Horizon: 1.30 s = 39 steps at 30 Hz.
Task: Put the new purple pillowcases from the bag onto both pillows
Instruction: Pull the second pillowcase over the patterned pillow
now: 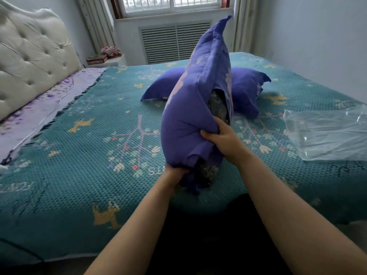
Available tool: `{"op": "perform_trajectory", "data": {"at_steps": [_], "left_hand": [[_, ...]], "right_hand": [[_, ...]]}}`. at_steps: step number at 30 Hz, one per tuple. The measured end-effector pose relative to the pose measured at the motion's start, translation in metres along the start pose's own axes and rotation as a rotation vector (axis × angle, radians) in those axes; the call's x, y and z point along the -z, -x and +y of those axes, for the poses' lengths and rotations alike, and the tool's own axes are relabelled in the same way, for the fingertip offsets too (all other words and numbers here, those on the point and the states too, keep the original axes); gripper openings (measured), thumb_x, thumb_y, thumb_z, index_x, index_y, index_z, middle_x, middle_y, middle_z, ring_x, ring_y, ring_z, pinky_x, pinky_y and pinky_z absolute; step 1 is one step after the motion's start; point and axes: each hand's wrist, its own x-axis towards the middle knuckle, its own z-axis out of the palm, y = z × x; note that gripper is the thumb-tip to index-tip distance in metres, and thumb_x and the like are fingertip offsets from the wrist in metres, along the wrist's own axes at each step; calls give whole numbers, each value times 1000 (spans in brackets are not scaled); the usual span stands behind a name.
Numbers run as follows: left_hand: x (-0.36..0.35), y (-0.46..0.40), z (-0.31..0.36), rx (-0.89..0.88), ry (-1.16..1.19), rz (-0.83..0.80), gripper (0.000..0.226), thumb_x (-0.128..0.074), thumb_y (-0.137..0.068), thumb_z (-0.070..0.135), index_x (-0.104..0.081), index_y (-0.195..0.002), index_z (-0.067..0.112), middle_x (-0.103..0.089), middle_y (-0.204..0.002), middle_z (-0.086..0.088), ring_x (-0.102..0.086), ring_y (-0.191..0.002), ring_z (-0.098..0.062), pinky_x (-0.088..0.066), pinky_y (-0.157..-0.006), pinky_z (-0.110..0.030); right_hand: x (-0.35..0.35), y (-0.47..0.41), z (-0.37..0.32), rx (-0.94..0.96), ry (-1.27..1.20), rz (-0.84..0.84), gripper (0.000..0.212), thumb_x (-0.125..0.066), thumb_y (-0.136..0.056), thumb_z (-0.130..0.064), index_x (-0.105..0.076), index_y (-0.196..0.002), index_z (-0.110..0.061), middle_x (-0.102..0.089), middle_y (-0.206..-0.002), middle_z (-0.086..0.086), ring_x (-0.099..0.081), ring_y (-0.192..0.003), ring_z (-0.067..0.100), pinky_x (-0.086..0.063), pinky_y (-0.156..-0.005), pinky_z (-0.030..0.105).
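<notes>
A pillow in a purple pillowcase [190, 108] stands on end above the bed, its tip pointing up toward the window. Dark patterned pillow fabric [217, 104] shows through the case's open side and at its bottom end. My left hand [175, 172] grips the bunched lower edge of the case. My right hand [220, 138] clutches the case's open edge midway up its right side. Behind it, a second pillow in a purple pillowcase [245, 90] lies flat on the bed. The clear plastic bag [325, 133] lies on the bed at the right.
The bed carries a teal knitted blanket [79, 155] with star and flower patterns. A white tufted headboard [31, 56] is at left, with a lilac sheet [29, 120] below it. A radiator grille [174, 42] and window are behind; a bedside shelf holds small items [105, 54].
</notes>
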Motion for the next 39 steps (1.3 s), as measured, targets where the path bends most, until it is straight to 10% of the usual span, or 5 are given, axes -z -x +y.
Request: {"op": "perform_trajectory", "data": {"at_steps": [6,11,18,27,39], "left_hand": [[49,23,93,-1107,-488,341,44,-48,-85,17,-57,-128,21,-40,-144,2,-35,-135,-18,-23,-114,-27],[59,7,109,-737,-1124,233,66,-48,-64,79,-60,-113,36,-42,-139,1,-33,-132,-30,-29,-110,-45],[130,-12,86,-258,-1279,377,71,-60,-84,48,-26,-143,26,-35,-133,-19,-44,-117,-47,-37,-101,-49],[158,-29,55,-80,-1097,408,66,-44,-93,47,-7,-148,43,-28,-141,-19,-43,-119,-46,-32,-106,-47],[110,-2,40,-114,-1272,144,75,-41,-83,70,-1,-144,51,-31,-142,-15,-36,-130,-37,-30,-108,-45]], "right_hand": [[-40,-7,6,-79,-1,-156,64,-78,-68,-21,-44,-122,-26,-59,-116,-4,-57,-104,3,-45,-89,18],[-37,-7,15,-248,-460,-97,41,-61,-84,-2,-53,-122,-14,-60,-119,5,-59,-104,17,-48,-88,28],[-19,18,95,-621,404,39,65,-57,-90,-43,-43,-133,4,-55,-129,13,-56,-106,22,-42,-66,19],[-65,2,70,-806,-527,-50,17,-55,-88,-13,-69,-93,-3,-73,-81,12,-70,-71,24,-58,-71,31],[4,-15,-15,-20,1108,374,66,-71,-77,-33,-38,-133,-17,-37,-134,14,-41,-123,36,-36,-101,45]]}}
